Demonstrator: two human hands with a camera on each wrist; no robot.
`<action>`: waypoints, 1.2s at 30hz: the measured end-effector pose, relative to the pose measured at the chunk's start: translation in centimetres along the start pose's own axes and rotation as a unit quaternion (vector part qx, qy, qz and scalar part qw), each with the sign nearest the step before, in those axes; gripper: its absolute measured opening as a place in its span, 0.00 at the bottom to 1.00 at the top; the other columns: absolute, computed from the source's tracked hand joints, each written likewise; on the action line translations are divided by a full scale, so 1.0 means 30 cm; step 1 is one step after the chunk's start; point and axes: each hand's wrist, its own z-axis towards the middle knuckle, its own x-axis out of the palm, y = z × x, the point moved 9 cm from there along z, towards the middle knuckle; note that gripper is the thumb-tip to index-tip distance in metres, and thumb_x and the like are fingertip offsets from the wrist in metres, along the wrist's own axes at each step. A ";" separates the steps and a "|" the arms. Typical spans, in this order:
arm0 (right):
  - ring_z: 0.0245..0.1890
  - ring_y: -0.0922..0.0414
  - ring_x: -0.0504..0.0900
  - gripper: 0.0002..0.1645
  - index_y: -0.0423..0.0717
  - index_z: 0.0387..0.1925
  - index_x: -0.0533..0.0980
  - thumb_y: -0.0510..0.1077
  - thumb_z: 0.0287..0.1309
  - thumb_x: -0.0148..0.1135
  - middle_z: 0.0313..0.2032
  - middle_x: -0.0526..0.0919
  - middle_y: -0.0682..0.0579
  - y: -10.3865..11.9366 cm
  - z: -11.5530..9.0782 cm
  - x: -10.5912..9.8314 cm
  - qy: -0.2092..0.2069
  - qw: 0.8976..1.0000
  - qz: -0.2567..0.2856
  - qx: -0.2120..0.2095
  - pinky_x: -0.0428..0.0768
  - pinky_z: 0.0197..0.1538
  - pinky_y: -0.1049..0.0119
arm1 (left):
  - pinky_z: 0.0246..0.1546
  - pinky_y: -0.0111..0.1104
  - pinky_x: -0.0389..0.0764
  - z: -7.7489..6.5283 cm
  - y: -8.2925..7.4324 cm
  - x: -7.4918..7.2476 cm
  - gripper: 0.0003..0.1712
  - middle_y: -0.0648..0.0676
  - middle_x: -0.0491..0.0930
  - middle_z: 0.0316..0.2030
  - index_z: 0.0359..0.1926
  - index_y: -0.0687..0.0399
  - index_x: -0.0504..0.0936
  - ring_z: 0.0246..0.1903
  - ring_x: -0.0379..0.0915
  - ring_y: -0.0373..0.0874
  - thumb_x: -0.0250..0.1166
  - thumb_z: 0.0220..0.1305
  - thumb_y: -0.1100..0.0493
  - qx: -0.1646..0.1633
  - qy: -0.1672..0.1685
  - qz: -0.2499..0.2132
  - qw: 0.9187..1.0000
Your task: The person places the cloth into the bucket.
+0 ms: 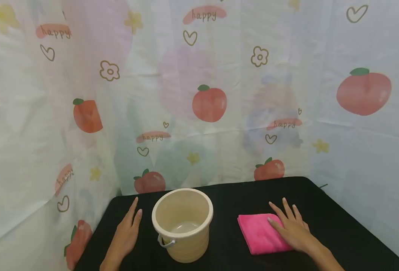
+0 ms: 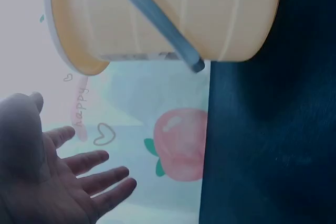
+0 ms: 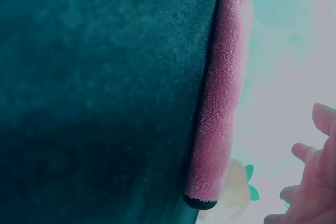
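Note:
A cream plastic bucket (image 1: 185, 241) stands upright on the black table, and its inside looks bare. Its grey handle (image 2: 157, 19) hangs down against the side. To the left of the bucket is my left hand (image 1: 123, 237), fingers extended, apart from it; the left wrist view shows the palm and spread fingers holding nothing. A folded pink towel (image 1: 258, 233) with a fluffy surface (image 3: 220, 98) lies to the right of the bucket. My right hand (image 1: 294, 229) is spread over the towel's right side, and in the right wrist view a gap separates the fingers from it.
The black table (image 1: 226, 203) has its back edge close to a printed curtain (image 1: 233, 158) with fruit, hearts and flowers. More of this curtain encloses the left and right sides. Bucket and towel stand apart, with black tabletop between them.

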 end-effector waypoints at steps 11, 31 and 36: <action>0.70 0.18 0.38 0.46 0.50 0.80 0.55 0.72 0.74 0.43 0.77 0.39 0.26 -0.067 0.002 0.023 0.020 1.000 0.008 0.022 0.51 0.53 0.14 | 0.66 0.65 0.57 0.003 -0.057 0.050 0.35 0.63 0.60 0.76 0.82 0.43 0.56 0.73 0.55 0.64 0.42 0.83 0.38 0.074 -0.041 -0.058 0.995; 0.67 0.14 0.42 0.48 0.46 0.80 0.52 0.73 0.75 0.39 0.74 0.43 0.19 -0.107 0.002 0.009 0.047 0.998 0.015 0.051 0.51 0.52 0.13 | 0.60 0.63 0.67 0.005 -0.089 0.169 0.30 0.67 0.58 0.75 0.81 0.53 0.54 0.72 0.57 0.66 0.35 0.86 0.48 0.114 0.003 -0.273 0.955; 0.67 0.14 0.45 0.47 0.42 0.79 0.52 0.70 0.77 0.40 0.72 0.48 0.17 -0.112 0.003 0.008 0.043 0.997 0.024 0.052 0.53 0.54 0.15 | 0.61 0.60 0.67 -0.002 -0.080 0.186 0.31 0.65 0.56 0.77 0.80 0.56 0.55 0.71 0.56 0.63 0.35 0.86 0.48 0.106 -0.002 -0.290 0.951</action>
